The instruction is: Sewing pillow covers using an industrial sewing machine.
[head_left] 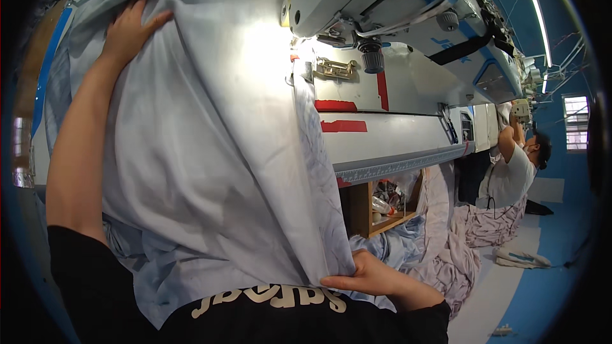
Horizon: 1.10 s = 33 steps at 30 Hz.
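Observation:
A wide pale blue-grey cloth (191, 127) spreads over the sewing table and hangs down toward my lap. My left hand (131, 32) lies on the cloth's far left part, fingers outstretched and thumb apart. Close to my body, my right hand (370, 274) pinches the cloth's right edge between thumb and fingers. This edge runs up to the needle area of a white and blue sewing machine (408, 9), where a bright lamp glares on the fabric. Beside the needle area, a brass-coloured metal guide (335, 69) sits on the machine bed.
A ruler strip (401, 164) lines the table's front edge, with red tape (344, 127) on the surface. Below is an open wooden drawer (394, 223) holding small items. Crumpled fabric (446, 261) hangs at right. Farther right, another person (510, 175) sits at a machine.

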Each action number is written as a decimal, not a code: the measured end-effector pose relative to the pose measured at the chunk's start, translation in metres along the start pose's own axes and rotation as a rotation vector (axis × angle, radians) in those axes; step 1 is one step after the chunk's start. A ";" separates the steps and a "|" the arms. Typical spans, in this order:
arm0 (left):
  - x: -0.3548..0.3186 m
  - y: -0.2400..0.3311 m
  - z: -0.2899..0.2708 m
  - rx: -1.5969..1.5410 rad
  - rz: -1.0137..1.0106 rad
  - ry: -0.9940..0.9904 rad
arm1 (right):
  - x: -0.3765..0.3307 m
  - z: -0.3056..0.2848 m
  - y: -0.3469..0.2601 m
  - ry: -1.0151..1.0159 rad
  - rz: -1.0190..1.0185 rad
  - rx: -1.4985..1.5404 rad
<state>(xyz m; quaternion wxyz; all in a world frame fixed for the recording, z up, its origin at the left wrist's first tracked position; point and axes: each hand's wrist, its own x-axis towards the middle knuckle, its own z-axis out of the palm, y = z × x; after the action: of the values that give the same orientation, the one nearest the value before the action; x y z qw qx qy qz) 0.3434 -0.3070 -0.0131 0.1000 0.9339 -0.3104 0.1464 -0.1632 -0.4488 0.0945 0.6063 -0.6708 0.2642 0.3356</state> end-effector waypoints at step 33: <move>-0.030 -0.004 -0.007 -0.458 0.164 0.161 | 0.005 -0.003 -0.013 -0.054 -0.014 0.108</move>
<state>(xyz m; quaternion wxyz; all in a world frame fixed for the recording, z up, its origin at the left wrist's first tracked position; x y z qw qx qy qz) 0.3213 -0.2855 -0.0170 0.3209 0.8440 -0.4012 0.1541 -0.1499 -0.4495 0.0990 0.6509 -0.6296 0.2607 0.3347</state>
